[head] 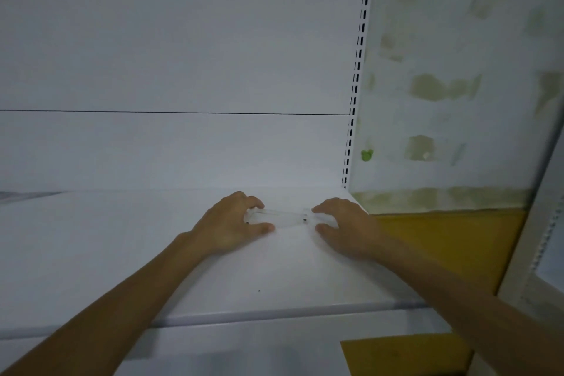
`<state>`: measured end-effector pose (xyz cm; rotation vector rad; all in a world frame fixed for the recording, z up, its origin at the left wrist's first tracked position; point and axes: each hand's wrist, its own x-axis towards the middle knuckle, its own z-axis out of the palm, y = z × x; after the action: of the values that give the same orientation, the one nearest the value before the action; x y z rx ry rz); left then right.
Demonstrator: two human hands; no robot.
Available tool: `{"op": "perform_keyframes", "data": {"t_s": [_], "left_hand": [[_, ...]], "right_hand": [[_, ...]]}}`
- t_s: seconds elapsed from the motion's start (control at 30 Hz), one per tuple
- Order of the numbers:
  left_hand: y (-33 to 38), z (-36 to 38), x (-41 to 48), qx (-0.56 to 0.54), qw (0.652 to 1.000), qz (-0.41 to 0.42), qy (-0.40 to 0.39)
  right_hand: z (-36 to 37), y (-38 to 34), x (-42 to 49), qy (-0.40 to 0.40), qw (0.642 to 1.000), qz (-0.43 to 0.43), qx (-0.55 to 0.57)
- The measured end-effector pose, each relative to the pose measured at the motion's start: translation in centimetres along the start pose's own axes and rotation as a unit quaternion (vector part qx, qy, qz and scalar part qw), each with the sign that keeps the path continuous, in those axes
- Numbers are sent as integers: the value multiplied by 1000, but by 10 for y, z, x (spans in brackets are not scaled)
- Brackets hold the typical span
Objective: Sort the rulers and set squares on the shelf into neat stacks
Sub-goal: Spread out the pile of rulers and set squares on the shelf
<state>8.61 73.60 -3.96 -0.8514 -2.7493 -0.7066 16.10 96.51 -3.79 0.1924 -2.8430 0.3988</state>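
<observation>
The clear rulers [283, 217] lie flat on the shelf [183, 268], close to its back right corner and roughly parallel to its back edge. They are so transparent that I cannot tell how many pieces are in the bundle. The left hand [232, 224] takes one end and the right hand [346, 227] the other. Each grip is partly closed, with the fingers curled over the far long edge and the thumb set against the near one, so the rulers are pinched between them. This looks like the squaring-up step. To do it well, I would keep the bundle pressed down on the shelf, push the two ends gently toward each other so the short edges come flush, and close thumbs against fingers evenly so the long edges line up. Clear plastic slides easily, so pressure from one side only could fan the pieces out. The shelf is plain white with a rounded front edge. Behind it rises a white back panel [183, 70] with one horizontal seam, and a slotted upright [355, 76] stands at its right end. Beyond that is a patchy pale wall [457, 40] above a yellow surface [442, 238].
</observation>
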Motion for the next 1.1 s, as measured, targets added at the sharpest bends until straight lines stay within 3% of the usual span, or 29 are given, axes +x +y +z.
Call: {"op": "perform_keyframes", "data": {"t_s": [0.23, 0.67, 0.97, 1.1], "left_hand": [[53, 20, 40, -39, 997, 63, 19], [60, 63, 75, 28, 998, 18, -49], [60, 58, 73, 24, 1000, 5, -14], [58, 61, 69, 5, 999, 17, -38]], "right_hand": [[4, -17, -75, 52, 998, 46, -4], [8, -15, -74, 71, 997, 17, -6], [8, -15, -74, 71, 997, 30, 9], [10, -16, -74, 63, 997, 35, 6]]}}
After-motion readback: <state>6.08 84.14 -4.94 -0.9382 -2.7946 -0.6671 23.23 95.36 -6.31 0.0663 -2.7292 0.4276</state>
